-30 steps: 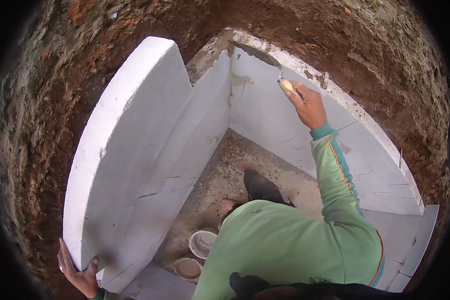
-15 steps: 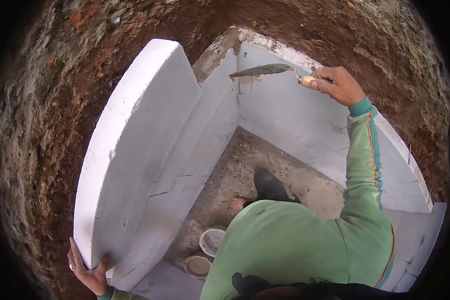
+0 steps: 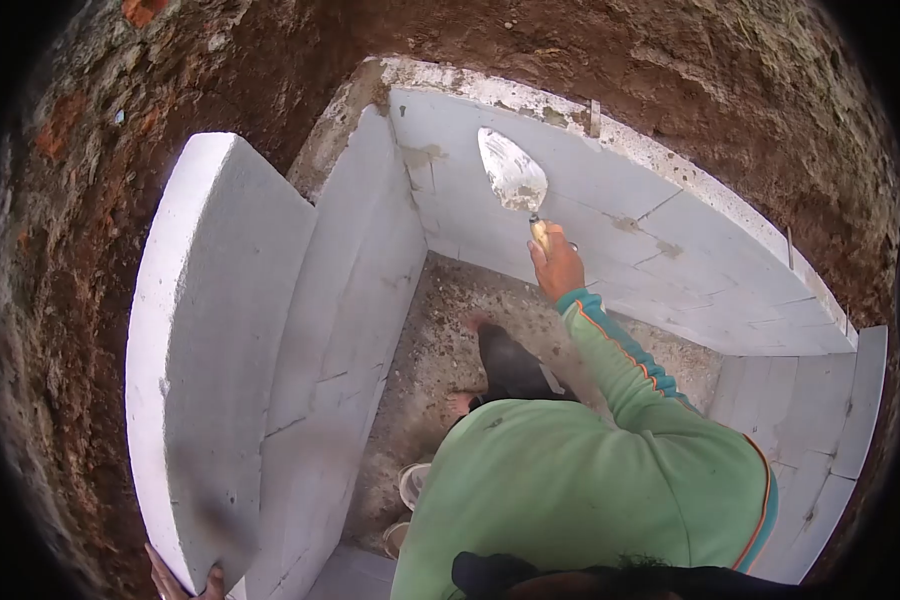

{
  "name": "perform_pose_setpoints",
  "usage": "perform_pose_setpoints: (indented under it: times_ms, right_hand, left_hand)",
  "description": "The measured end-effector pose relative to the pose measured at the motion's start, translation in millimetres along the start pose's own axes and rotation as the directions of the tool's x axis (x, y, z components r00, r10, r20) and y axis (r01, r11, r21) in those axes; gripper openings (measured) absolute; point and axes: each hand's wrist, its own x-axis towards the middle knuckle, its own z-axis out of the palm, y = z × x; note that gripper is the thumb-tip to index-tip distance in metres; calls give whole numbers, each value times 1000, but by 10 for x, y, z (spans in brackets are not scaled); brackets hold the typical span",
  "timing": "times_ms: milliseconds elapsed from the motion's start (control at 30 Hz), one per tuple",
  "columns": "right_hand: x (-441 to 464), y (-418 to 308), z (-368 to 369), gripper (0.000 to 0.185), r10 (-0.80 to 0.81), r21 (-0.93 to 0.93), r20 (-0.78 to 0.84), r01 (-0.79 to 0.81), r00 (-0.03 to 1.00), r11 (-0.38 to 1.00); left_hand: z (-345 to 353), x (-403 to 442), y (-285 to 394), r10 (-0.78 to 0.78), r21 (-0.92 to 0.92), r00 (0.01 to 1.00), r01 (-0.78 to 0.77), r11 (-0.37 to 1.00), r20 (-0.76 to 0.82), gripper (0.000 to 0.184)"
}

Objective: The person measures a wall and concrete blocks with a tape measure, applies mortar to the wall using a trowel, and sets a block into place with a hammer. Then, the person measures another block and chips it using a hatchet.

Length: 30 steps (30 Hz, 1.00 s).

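My right hand [image 3: 558, 262] is closed around the wooden handle of a trowel [image 3: 512, 172]. Its pale, mortar-smeared blade points up in front of the far block wall [image 3: 610, 205]. At the lower left, my left hand [image 3: 213, 586] grips the near end of a large white block [image 3: 232, 330], thumb on the inner face and fingers at the outer edge; the frame's edge cuts off part of this hand. The block stands along the top of the left wall [image 3: 345, 300], overhanging it slightly.
Rough earth [image 3: 530, 35] surrounds the walls. Mortar lies along the far wall's top and at the bare left corner [image 3: 345, 125]. Two round buckets [image 3: 411, 486] stand by my body on the gritty floor [image 3: 425, 330]. Another block wall [image 3: 785, 420] stands at the right.
My right hand has moved left and down, turning the trowel from sideways to blade up. My left hand stays on the block. The view has shifted to the right.
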Motion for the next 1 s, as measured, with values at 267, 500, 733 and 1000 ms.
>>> perform_pose_setpoints:
  times_ms: [267, 500, 733, 1000]
  right_hand:
    - [-817, -905, 23, 44, -189, 508, 382, -35, 905, 861]
    - [474, -3136, -335, 50, -610, 709, -79, 475, 788, 521]
    - [485, -3775, -245, 49, -474, 868, -148, 344, 868, 359]
    - [1644, -3646, -517, 40, -546, 870, -353, 481, 759, 107]
  left_hand:
    - [93, -134, -158, -136, -16, 990, 137, 990, 22, 111]
    - [74, -181, -168, -158, -25, 987, 158, 987, 6, 112]
    - [9, -167, -162, -135, 0, 990, 135, 991, -46, 108]
    - [-51, 407, 585, -22, 80, 993, 31, 996, -116, 106]
